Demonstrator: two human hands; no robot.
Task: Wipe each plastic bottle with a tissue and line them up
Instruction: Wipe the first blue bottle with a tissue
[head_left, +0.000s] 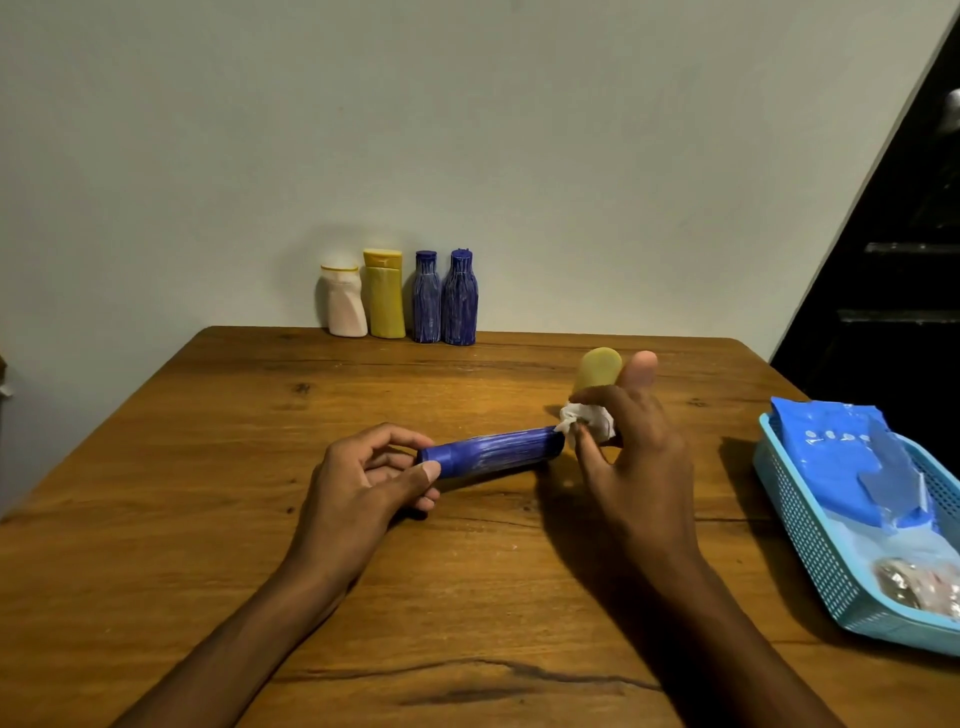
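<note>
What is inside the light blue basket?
The basket holds a blue plastic packet at its far end and a crinkly clear wrapper at its near end. Whatever lies beneath the packet is covered.

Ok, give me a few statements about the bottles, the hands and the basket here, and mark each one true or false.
1. Four bottles stand in a row by the wall: white bottle, yellow bottle, two blue bottles. True.
2. The left hand holds a blue bottle upright. False: the bottle lies sideways, gripped at its cap end.
3. The right hand holds a crumpled tissue at the bottle's base. True.
4. The light blue basket sits at the table's left edge. False: it is on the right.
5. Another yellow bottle shows behind the right hand. True.
</note>
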